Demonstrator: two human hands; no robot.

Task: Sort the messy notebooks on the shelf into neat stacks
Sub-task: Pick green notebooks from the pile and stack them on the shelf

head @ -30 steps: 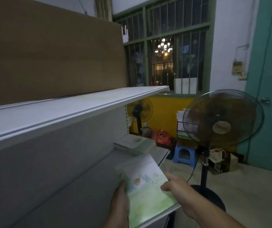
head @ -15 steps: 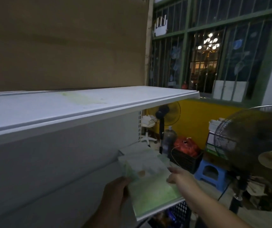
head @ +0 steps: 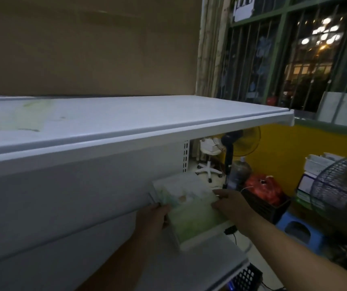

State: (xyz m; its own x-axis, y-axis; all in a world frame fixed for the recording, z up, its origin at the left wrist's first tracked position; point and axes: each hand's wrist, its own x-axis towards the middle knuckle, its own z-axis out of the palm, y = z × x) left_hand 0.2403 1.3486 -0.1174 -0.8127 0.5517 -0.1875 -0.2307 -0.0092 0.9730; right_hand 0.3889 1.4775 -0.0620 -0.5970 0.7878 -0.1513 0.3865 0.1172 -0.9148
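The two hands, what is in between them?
A green notebook stack lies between them. The left hand holds its left edge and the right hand its right edge, on the lower shelf. The head view shows it.

A red bag (head: 262, 186) fills a black crate (head: 267, 208) beside a blue stool (head: 284, 220); a fan (head: 247, 143) stands against the yellow wall (head: 284, 148).

The left hand (head: 153, 217) and right hand (head: 234, 204) are bare, and so are both forearms (head: 294, 248).

Barred window (head: 307, 66) above yellow wall (head: 284, 156); dim light.
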